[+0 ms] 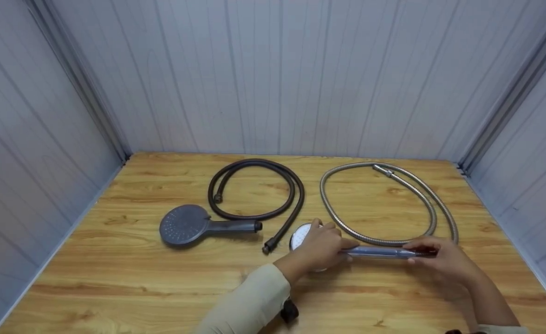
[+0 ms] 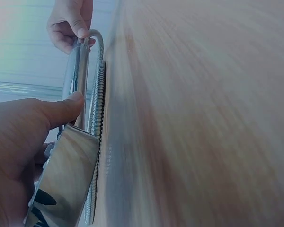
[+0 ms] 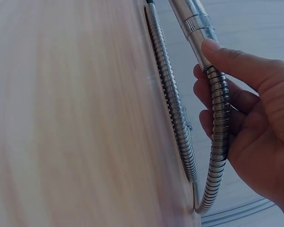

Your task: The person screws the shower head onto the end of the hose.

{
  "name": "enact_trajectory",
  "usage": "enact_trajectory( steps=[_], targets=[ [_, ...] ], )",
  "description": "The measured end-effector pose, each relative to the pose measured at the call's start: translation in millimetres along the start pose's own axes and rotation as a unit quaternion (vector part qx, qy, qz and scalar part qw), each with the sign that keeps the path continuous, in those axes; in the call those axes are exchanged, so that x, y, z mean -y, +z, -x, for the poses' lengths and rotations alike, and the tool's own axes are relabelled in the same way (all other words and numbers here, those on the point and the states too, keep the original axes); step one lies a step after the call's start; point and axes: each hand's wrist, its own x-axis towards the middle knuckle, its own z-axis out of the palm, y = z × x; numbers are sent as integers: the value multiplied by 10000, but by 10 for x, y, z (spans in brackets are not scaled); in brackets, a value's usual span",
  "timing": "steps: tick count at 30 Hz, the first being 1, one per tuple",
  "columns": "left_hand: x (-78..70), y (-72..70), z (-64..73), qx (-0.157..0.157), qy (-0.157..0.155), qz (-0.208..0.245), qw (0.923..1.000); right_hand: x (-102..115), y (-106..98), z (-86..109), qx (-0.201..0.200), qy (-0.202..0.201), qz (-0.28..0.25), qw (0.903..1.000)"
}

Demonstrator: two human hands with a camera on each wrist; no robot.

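Note:
A chrome shower head (image 1: 376,252) with a white spray face lies sideways in my left hand (image 1: 321,248), which grips it where handle and head meet. In the left wrist view its shiny back (image 2: 66,175) shows below the thumb. At the handle's end, my right hand (image 1: 445,260) pinches the metal end fitting of a silver shower hose (image 3: 219,123). In the right wrist view the fitting (image 3: 201,42) sits in line against the handle, thumb on one side and fingers behind. From there the hose bends back down to the table.
The rest of the silver hose loops on the wooden table (image 1: 161,287) behind my hands, its free end (image 1: 382,170) inside the loop. To the left lie a dark grey shower head (image 1: 185,226) and a coiled black hose (image 1: 299,185). Panel walls (image 1: 273,79) enclose the table.

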Motion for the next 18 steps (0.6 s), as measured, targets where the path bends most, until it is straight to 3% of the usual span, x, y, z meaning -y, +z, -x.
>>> enact_trajectory(
  steps=[8, 18],
  targets=[
    [-57, 23, -73, 179, -136, 22, 9997, -55, -54, 10, 126, 75, -88, 9999],
    [-117, 48, -148, 207, -152, 244, 9994, -102, -133, 35, 93, 508, -29, 9987]
  ],
)
